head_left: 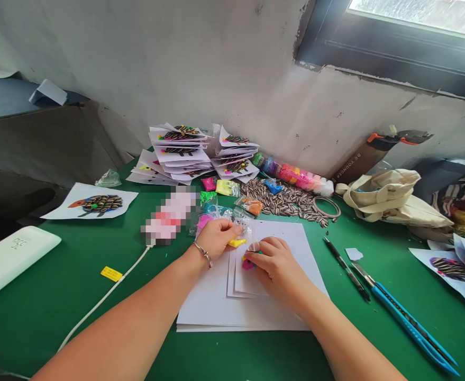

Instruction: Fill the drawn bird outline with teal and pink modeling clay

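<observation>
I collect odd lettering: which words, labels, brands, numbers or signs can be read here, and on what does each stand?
"BE YOUNGER": on the brown cylindrical bottle with orange trim.
Digits on the white, rounded plastic block: too blurred to read for certain.
Small yellow rectangular tag: any print is too small to read.

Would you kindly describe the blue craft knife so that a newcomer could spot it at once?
On the green table, look right of the white sheets under the person's right hand. Two tools lie slanted there: a black pen and, farther right, the craft knife. Unlike the pen, it has a bright blue handle and a metal blade.
</observation>
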Tool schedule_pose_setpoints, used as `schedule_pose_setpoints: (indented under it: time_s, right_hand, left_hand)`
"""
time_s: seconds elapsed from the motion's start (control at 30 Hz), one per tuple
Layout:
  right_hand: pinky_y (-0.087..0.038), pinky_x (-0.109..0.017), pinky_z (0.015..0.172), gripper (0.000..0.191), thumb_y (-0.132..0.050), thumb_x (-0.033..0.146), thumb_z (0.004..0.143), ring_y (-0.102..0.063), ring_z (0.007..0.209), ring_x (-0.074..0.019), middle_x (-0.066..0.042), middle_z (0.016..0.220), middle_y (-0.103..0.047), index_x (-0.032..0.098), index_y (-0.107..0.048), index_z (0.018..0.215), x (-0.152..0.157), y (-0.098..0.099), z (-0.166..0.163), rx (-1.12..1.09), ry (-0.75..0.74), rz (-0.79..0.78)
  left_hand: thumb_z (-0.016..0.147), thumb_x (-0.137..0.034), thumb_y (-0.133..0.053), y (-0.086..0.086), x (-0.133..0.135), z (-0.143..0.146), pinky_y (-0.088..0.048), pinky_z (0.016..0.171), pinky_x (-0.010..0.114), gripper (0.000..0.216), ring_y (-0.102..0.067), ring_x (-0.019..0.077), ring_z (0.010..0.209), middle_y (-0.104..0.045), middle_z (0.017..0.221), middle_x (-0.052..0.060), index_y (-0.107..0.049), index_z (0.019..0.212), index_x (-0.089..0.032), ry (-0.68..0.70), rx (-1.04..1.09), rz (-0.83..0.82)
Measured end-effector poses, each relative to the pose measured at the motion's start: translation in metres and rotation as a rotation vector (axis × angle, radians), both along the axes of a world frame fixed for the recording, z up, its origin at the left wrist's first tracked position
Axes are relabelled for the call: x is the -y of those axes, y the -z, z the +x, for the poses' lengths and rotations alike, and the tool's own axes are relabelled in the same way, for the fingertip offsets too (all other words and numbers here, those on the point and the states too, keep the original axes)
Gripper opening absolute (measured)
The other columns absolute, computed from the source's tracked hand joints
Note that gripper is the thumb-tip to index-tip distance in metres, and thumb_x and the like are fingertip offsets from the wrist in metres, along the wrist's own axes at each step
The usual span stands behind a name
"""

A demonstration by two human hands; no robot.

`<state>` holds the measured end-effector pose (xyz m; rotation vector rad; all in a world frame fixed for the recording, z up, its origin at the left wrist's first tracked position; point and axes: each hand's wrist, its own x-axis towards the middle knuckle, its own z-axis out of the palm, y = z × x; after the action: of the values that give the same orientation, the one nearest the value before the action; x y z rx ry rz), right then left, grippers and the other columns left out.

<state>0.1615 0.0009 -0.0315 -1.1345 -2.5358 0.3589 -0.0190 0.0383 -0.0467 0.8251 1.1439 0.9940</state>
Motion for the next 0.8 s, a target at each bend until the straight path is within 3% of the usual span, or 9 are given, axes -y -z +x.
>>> schedule_pose_setpoints:
  time_s: [0.63, 0.8]
  right_hand:
    - [-0.039, -0.039, 0.083, 0.026, -0.052, 0.006, 0.084, -0.049, 0.091, -0.0224, -0.006, 0.088, -0.065, 0.023, -0.07, 0.093, 0.002, -0.004, 0.003, -0.015, -0.017, -0.013]
    - [-0.041, -0.039, 0.083, 0.031, -0.047, 0.006, 0.085, -0.053, 0.092, -0.0217, -0.006, 0.097, -0.067, 0.024, -0.069, 0.097, -0.008, -0.013, 0.019, -0.078, -0.026, -0.008]
  left_hand:
    - [0.055, -0.038, -0.081, -0.002, 0.0, 0.001, -0.051, 0.059, 0.024, 0.031, -0.053, 0.0111, 0.06, -0.055, 0.06, -0.002, -0.062, 0.059, -0.015, -0.015, -0.006, -0.003]
    - [0.051, -0.04, -0.083, -0.006, 0.0, 0.001, -0.052, 0.061, 0.026, 0.034, -0.054, 0.0111, 0.06, -0.055, 0.06, -0.003, -0.062, 0.059, -0.014, -0.028, -0.005, -0.028]
